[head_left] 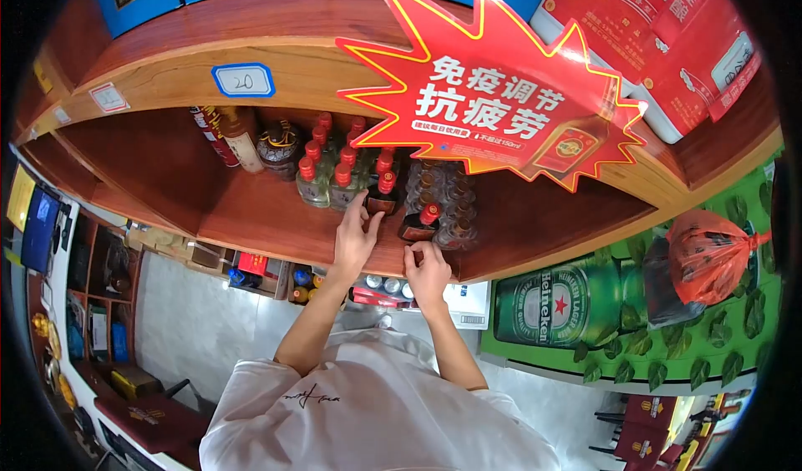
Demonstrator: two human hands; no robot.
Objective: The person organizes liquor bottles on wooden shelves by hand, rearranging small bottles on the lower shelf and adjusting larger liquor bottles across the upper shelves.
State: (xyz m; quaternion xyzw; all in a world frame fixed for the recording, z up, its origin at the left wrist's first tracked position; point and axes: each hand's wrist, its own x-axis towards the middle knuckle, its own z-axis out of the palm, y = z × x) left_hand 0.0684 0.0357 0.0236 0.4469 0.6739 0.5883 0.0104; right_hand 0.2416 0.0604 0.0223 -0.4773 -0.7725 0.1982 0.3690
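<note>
My left hand (357, 239) reaches up to the shelf with thumb and index finger apart. Its fingertips are beside a small dark bottle (383, 197) with a red cap; I cannot tell whether they touch it. Just below another red-capped dark bottle (418, 224) is my right hand (428, 272), its fingers bent and slightly apart, with no grip on the bottle visible. Several clear bottles with red caps (313, 188) stand in rows left of the dark ones. Around and behind the right-hand bottle are several small clear glass pieces (458, 212), partly hidden.
A red starburst sign (501, 95) hangs in front of the shelf and covers part of the bottles. A round dark jar (278, 149) and taller bottles (241, 141) stand further left. Red boxes (702, 78) sit above right. An orange plastic bag (706, 254) lies beyond the shelf's right end.
</note>
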